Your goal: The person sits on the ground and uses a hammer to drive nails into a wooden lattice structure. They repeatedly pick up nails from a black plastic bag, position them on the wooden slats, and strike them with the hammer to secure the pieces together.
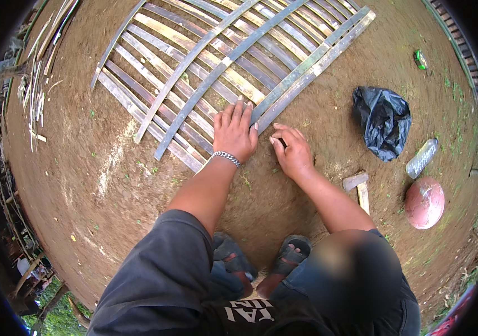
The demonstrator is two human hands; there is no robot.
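A lattice panel of split bamboo slats (225,63) lies on the dirt in front of me, with long strips crossing several narrower ones. My left hand (233,131), with a chain bracelet at the wrist, rests flat on the panel's near corner, fingers stretched out. Just right of that corner is my right hand (295,152), its fingers curled and thumb bent toward the index finger. Anything pinched there is too small or hidden to name. Both hands are close to the near end of the double edge slat (289,98).
A hammer (356,181) with a wooden handle lies right of my right forearm. Farther right are a black plastic bag (383,123), a clear bottle (421,158), a pinkish ball (425,203) and a small green object (420,59). Loose bamboo strips (40,84) lie far left.
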